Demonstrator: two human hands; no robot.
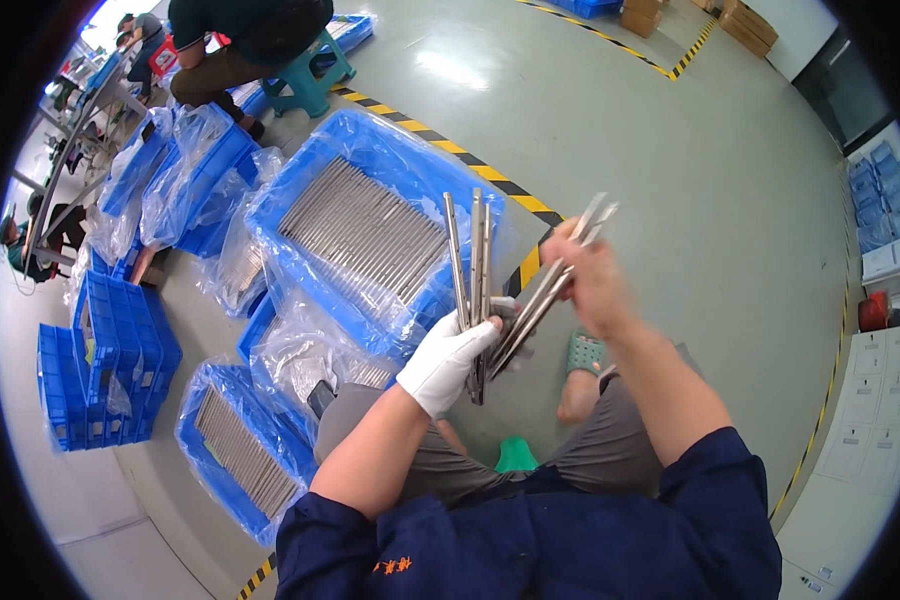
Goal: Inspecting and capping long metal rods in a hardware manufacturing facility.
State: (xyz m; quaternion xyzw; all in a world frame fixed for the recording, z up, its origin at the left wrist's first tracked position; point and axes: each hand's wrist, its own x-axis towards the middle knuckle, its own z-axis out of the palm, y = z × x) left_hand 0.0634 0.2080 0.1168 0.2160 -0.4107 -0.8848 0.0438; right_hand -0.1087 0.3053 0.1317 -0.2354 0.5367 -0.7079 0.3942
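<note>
Slim grey metal rods (467,262), long and flat-sided with a dull shine, fan upward from the left hand (450,360), which wears a white cotton glove and has its grip closed around their lower ends, a short tail of metal poking out below the fist. The bare right hand (592,280) has its grip pinched shut on a second small bundle of the same rods (545,295), slanting from the glove up past its fingers. Both bundles are held in the air above the person's lap and the grey floor (670,180).

They look stiff and hard, unlikely to bend or break, and each seems light, though a handful probably carries some weight. Smooth metal of this kind is likely to be slippery and to slide lengthwise within a loose bundle, so a firm hold near one end, as the glove has, keeps them fanned; a hold nearer the middle would balance them better. Edges and ends may be sharp.

Just beyond the hands sits a blue plastic crate lined with a clear bag (380,235), packed with rows of similar rods, and another like it (235,455) lies to the lower left.
</note>
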